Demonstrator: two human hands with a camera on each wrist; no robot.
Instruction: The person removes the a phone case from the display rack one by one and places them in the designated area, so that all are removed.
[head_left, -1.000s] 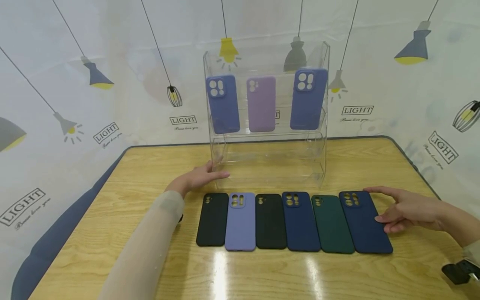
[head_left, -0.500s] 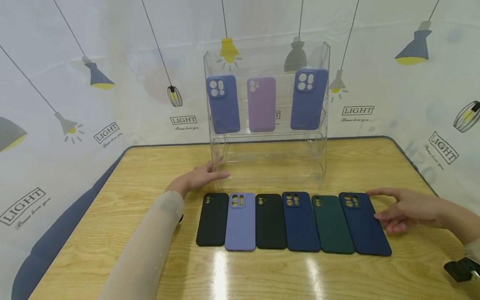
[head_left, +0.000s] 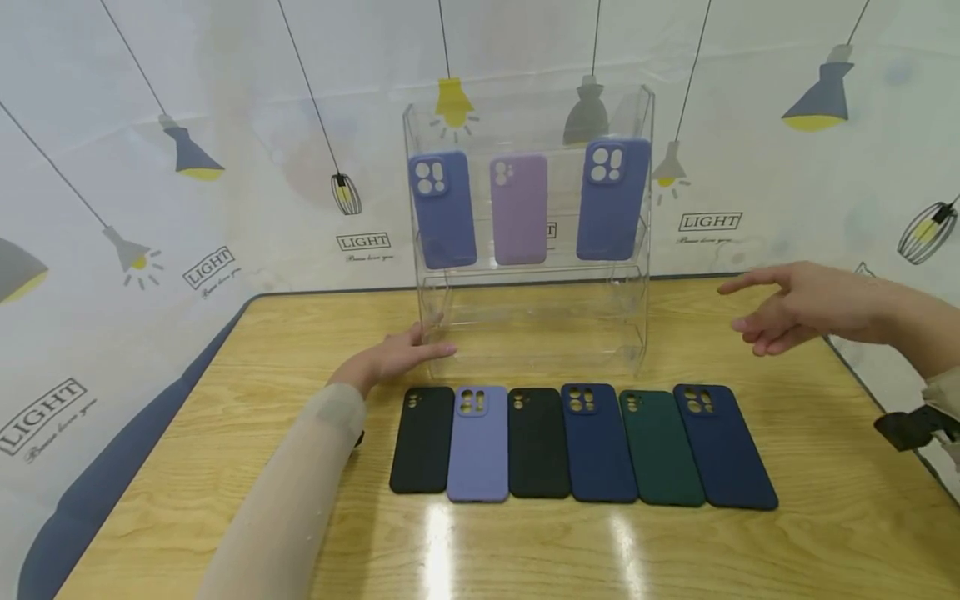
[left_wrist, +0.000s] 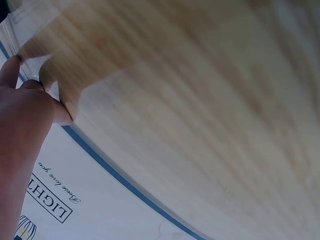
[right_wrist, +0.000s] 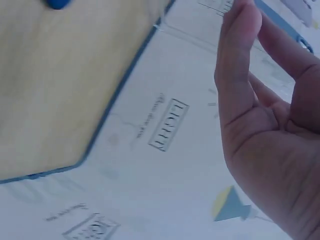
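Note:
A clear display stand [head_left: 532,321] is upright at the back of the table. In its upper part are two blue phone cases, one at left [head_left: 444,208] and one at right [head_left: 613,200], with a pink phone case [head_left: 519,208] between them. My left hand [head_left: 397,354] holds the stand's lower left side, thumb across the front edge; in the left wrist view the hand [left_wrist: 30,115] has fingers near the tabletop. My right hand [head_left: 813,304] hovers right of the stand, holding nothing, its index finger extended. The right wrist view shows this hand [right_wrist: 270,115] before the wall covering.
Several phone cases lie in a row before the stand: black [head_left: 422,440], lilac [head_left: 478,446], black [head_left: 538,443], navy [head_left: 598,446], green [head_left: 662,450] and navy [head_left: 727,450]. A lamp-printed covering [head_left: 300,150] surrounds the wooden table [head_left: 525,550].
My right hand has let go of the rightmost navy phone case and risen up and away toward the stand's right side. My left hand stays on the stand.

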